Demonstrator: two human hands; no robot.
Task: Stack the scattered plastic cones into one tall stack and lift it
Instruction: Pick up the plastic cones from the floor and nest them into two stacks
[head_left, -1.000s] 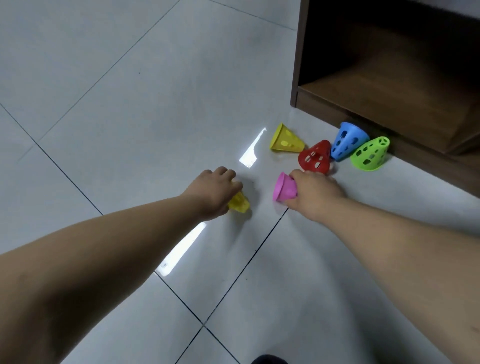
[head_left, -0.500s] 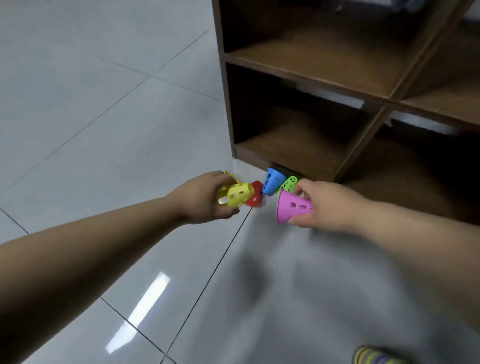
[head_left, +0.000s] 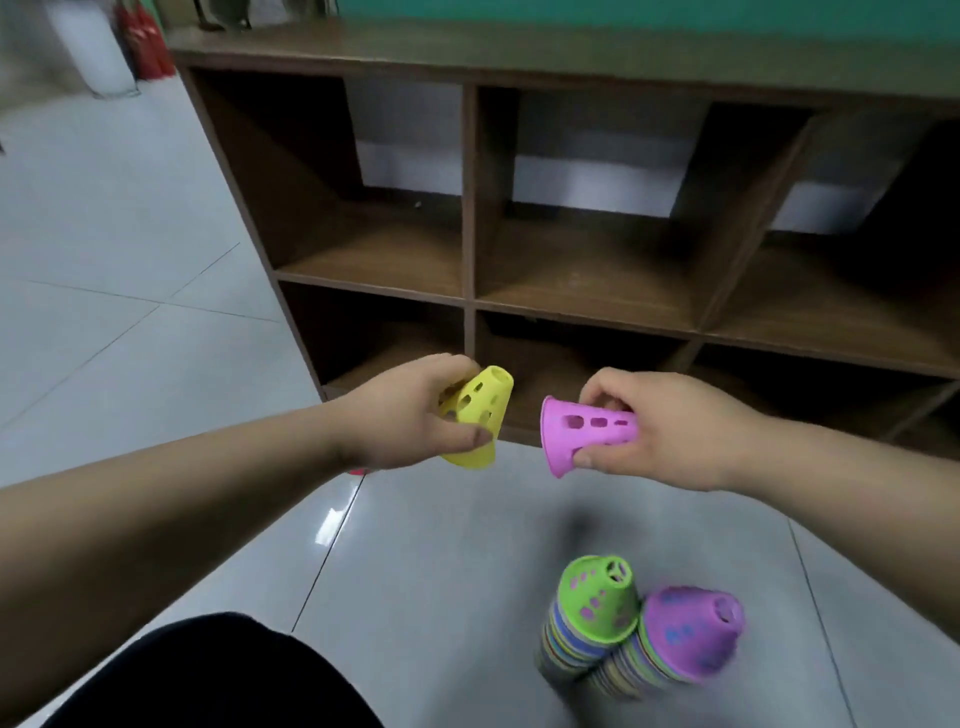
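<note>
The left hand is gripping a yellow cone, with the thumb curling across its lower side and the fingers wrapping behind it. The cone is sitting tilted in the air, its narrow closed end pointing up and to the right and its wide rim facing down toward the floor. The right hand is grasping a pink cone by its narrow end, the thumb pressing underneath and the fingers curling over the top. This cone is lying sideways, its wide rim opening to the left toward the yellow cone. The two cones are hanging level with each other and near, with a clear gap between them, in front of the lowest row of a brown wooden shelf unit.

On the grey tiled floor, low and to the right, two stacks of many-coloured cones are standing. A green-topped stack is leaning against a purple-topped stack, and the two are touching along their sides; both are showing blurred. Purple is showing through the holes of the green top cone.

A small red piece is peeking out just below the left wrist; what it is cannot be told. Dark clothing is filling the bottom left corner.
</note>
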